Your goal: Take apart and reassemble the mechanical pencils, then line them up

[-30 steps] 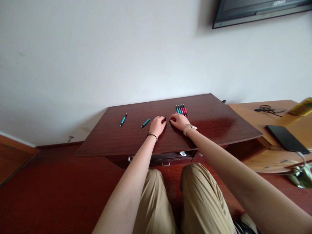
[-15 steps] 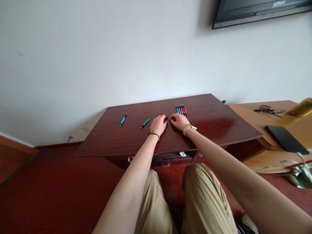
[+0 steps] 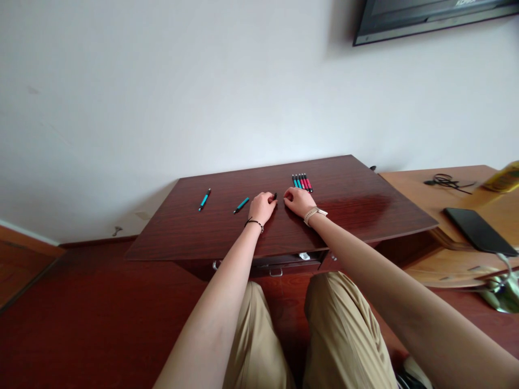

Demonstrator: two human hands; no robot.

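Note:
My left hand point(image 3: 262, 208) is closed around a pen, whose black end point(image 3: 275, 195) sticks out by the thumb; its body is hidden by the fingers. Just to the right, my right hand point(image 3: 300, 201) is curled with thumb and fingertips drawn together; whatever may be between them is hidden. Beyond it lies a neat row of several teal and red pens point(image 3: 303, 182), side by side. A teal pen point(image 3: 241, 205) rests left of my left hand, and another teal pen point(image 3: 205, 200) lies farther left.
The dark wooden table point(image 3: 182, 232) stands against a white wall. On its right is a lighter cabinet point(image 3: 409, 186) bearing a black flat device point(image 3: 477, 229), a coiled cable point(image 3: 448, 182) and a yellow package point(image 3: 503, 178). A television point(image 3: 430, 21) hangs above.
The two hands have moved slightly apart. The black pen end at my left hand has turned from pointing right to more upright. The row and the loose pens lie as before.

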